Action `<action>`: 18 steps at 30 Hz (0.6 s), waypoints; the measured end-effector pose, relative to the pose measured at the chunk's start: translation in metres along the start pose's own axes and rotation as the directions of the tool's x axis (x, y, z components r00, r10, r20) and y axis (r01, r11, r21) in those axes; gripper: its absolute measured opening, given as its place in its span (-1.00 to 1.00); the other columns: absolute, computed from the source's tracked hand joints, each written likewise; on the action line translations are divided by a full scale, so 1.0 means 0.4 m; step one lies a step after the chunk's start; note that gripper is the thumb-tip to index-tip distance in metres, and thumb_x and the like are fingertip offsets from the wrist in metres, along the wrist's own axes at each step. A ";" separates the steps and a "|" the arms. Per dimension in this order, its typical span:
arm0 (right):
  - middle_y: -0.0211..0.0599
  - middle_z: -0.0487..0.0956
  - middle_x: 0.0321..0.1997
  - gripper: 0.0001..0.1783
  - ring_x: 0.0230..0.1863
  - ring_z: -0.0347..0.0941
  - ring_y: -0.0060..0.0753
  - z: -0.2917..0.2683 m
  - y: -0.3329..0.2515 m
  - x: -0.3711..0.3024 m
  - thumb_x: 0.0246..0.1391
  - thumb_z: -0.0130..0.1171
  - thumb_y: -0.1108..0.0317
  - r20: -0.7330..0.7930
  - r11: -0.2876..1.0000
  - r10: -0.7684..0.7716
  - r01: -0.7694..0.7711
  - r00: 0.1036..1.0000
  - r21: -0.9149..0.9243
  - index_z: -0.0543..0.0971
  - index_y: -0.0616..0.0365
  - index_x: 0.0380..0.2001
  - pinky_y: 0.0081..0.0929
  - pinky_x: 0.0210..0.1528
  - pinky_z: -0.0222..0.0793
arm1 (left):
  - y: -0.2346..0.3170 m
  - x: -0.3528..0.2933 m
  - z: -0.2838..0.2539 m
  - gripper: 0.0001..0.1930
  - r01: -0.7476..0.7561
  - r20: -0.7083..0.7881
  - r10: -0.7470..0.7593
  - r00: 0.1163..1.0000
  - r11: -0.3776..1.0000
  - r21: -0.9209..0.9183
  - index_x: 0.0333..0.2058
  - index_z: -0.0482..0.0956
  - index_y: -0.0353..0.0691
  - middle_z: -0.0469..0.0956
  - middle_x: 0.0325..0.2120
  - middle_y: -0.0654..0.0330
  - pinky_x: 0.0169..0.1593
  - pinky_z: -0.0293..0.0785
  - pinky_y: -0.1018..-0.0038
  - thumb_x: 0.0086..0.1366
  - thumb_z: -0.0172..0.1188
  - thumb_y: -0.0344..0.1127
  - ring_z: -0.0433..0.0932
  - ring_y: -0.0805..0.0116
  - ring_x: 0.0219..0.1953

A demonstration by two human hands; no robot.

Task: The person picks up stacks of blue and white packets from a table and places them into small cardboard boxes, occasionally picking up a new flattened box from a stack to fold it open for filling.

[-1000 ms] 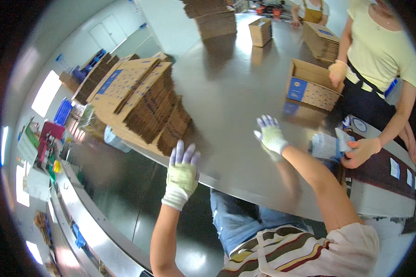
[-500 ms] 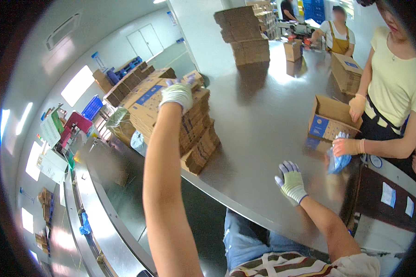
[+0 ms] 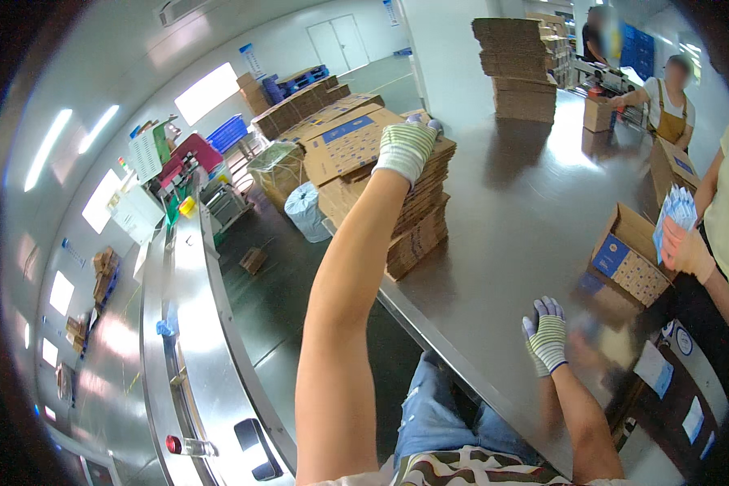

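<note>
My left hand (image 3: 406, 152), in a white and pale-green striped knit glove, is at the right edge of the top flattened cardboard box (image 3: 350, 139). Its fingers curl over that edge, partly hidden. This box is brown with a blue panel and lies slightly askew on a tall stack of flattened boxes (image 3: 419, 231) at the table's left corner. My right hand (image 3: 546, 336), gloved alike, hovers low over or rests on the metal table (image 3: 486, 267); which one I cannot tell. Its fingers are stretched out and hold nothing.
At the right, a co-worker's gloved hand (image 3: 688, 253) holds blue-and-white packets (image 3: 674, 212) beside an open carton (image 3: 633, 255). Another flattened-box stack (image 3: 520, 73) stands at the back. A second person (image 3: 668, 101) works at the far end. A metal conveyor (image 3: 219, 348) runs along the left.
The view has swung left. My left hand has gone from lying spread on the stack to curling at the top box's edge. The co-worker has raised packets over the open carton.
</note>
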State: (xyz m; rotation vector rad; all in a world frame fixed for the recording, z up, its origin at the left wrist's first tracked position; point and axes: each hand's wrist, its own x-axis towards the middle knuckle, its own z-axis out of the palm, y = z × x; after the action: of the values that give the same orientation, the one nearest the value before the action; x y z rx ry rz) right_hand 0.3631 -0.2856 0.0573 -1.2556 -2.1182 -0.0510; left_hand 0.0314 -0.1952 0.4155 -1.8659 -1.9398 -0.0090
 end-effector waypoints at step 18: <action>-0.31 0.42 -0.23 -0.38 -0.17 0.32 -0.46 -0.369 0.034 0.168 0.19 -0.03 -0.08 -0.111 0.465 0.358 -0.074 0.927 0.882 0.36 0.26 0.07 -0.41 -0.07 0.23 | 0.251 -0.759 0.099 -0.63 -0.263 -0.232 -0.235 0.944 -0.114 -0.958 -0.03 0.32 -0.27 0.45 -0.14 0.11 0.05 0.32 0.48 0.18 -0.10 -0.66 0.44 0.35 -0.09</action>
State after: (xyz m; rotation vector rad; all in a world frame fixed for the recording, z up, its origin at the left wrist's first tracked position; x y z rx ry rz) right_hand 0.4295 -0.2787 0.2056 -0.7762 -1.3362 0.8313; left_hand 0.1108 -0.4621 0.2537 -2.2805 -1.5189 -2.3849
